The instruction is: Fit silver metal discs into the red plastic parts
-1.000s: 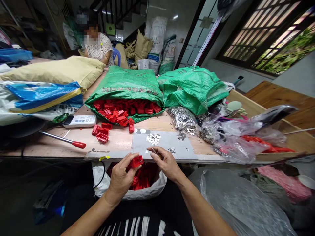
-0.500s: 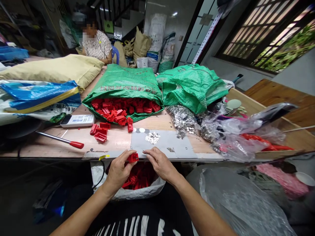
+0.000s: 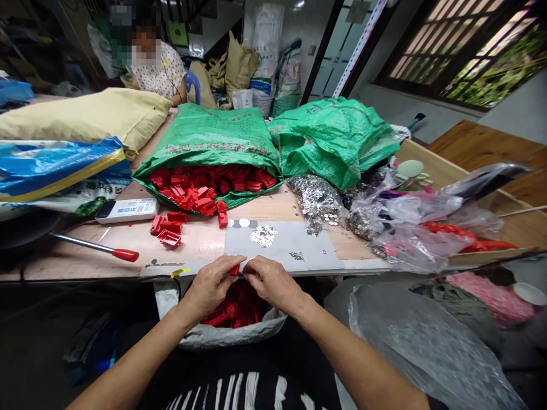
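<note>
Between the fingers and thumb of my left hand (image 3: 208,287) is a small red plastic housing (image 3: 235,270), mostly covered by the fingers. My right hand (image 3: 272,283) meets it from the right, its thumb and fingers pinched together at the housing's edge; whatever they hold is hidden. Both hands are above a white sack (image 3: 239,337) of similar red housings, at the table's front edge. Just beyond them, a grey sheet (image 3: 239,246) carries a pile of small shiny metal pieces (image 3: 264,236) and a smaller cluster of tiny parts (image 3: 296,256).
An open green bag (image 3: 217,134) spills red housings onto the table. Loose housings (image 3: 170,239) and a red-handled lever (image 3: 126,254) are at left. Clear bags of metal parts (image 3: 318,199) and a wooden tray (image 3: 482,196) stand right. A person (image 3: 160,74) sits across the table.
My right hand has moved left and closed in on the red housing, which the fingers now cover more. The view has shifted slightly.
</note>
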The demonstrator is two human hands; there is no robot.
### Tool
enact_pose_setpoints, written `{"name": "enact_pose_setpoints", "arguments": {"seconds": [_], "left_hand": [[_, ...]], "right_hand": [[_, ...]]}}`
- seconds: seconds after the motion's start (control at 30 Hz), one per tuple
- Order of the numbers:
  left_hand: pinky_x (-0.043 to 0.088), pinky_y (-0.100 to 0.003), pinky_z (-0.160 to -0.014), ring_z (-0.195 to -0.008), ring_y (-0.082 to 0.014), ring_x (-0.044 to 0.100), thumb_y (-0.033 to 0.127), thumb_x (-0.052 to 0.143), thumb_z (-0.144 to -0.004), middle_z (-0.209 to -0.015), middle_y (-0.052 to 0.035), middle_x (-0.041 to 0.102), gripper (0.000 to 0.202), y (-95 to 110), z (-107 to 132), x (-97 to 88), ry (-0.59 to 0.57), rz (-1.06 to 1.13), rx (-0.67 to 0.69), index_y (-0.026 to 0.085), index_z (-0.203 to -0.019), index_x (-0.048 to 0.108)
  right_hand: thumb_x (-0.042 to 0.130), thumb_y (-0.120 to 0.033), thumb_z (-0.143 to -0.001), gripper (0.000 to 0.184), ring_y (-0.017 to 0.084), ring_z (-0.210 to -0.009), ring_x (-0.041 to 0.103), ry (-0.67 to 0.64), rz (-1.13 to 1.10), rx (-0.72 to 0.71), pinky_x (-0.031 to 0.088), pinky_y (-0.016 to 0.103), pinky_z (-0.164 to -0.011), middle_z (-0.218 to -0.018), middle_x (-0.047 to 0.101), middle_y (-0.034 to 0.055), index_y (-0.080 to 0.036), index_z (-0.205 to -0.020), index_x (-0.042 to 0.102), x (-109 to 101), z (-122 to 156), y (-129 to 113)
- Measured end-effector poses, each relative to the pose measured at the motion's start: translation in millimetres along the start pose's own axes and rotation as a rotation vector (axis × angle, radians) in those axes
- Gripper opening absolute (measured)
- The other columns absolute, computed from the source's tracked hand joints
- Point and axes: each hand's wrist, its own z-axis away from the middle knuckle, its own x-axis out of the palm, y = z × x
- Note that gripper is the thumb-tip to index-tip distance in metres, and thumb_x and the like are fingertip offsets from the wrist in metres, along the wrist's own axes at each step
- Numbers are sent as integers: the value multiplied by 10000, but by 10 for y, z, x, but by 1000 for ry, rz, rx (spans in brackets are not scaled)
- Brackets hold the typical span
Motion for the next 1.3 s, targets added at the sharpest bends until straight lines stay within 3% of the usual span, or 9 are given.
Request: {"name": "enact_pose_setpoints", "arguments": {"seconds": [0.1, 0.3, 0.57, 0.87, 1.07, 1.2, 1.3], "left_hand": [[482, -362, -965, -1126, -192, 574, 62, 542, -806, -1184, -70, 617, 453, 13, -13, -3, 22, -11, 9, 242, -1222, 541], [510, -321, -866, -963, -179, 624, 133, 616, -798, -1000, -45, 661, 290, -12, 15, -6, 58, 17, 18, 226, -1071, 585], [522, -325, -848, -948, -189, 653, 226, 645, -803, -1006, -54, 697, 271, -104, 33, -13, 69, 45, -23, 226, -1072, 615], [526, -321, -821, -923, -197, 663, 241, 648, -801, -976, -57, 706, 254, -128, 9, -32, 52, 91, -48, 225, -1054, 635], [517, -308, -813, -912, -187, 656, 206, 639, -800, -974, -48, 699, 261, -115, 7, 11, 76, 67, -34, 230, -1060, 626], [519, -325, -818, -914, -190, 653, 208, 629, -797, -978, -44, 696, 257, -60, 11, 30, 106, 59, -70, 229, -1053, 625], [523, -334, -829, -917, -187, 650, 238, 649, -785, -980, -44, 688, 234, -14, 50, 22, 139, 96, -113, 220, -1017, 622]], "right_hand": [[525, -151, -871, 151, 152, -882, 600, 6, 33, 14, 424, 250, -784, -929, 636, 49, -186, -962, 639, 13, -8, -5], [535, -187, -874, 137, 161, -849, 604, -18, 70, 49, 410, 253, -749, -879, 650, 43, -195, -958, 641, 12, -27, -25], [555, -228, -866, 122, 168, -760, 606, -53, 94, 92, 361, 254, -647, -815, 671, 44, -204, -920, 662, -43, -66, -61], [550, -214, -850, 112, 174, -760, 615, -85, 50, 125, 364, 255, -637, -817, 693, 42, -207, -859, 661, -50, -127, -70], [486, -208, -857, 164, 206, -774, 623, -79, 192, 176, 389, 289, -644, -876, 684, 89, -176, -922, 632, 25, -135, -178], [473, -200, -865, 163, 204, -788, 620, -58, 210, 143, 406, 293, -668, -895, 675, 90, -172, -936, 617, 45, -97, -181], [498, -211, -877, 134, 194, -856, 611, -27, 73, 70, 416, 289, -732, -913, 669, 63, -191, -944, 612, 9, -32, -129]]}}
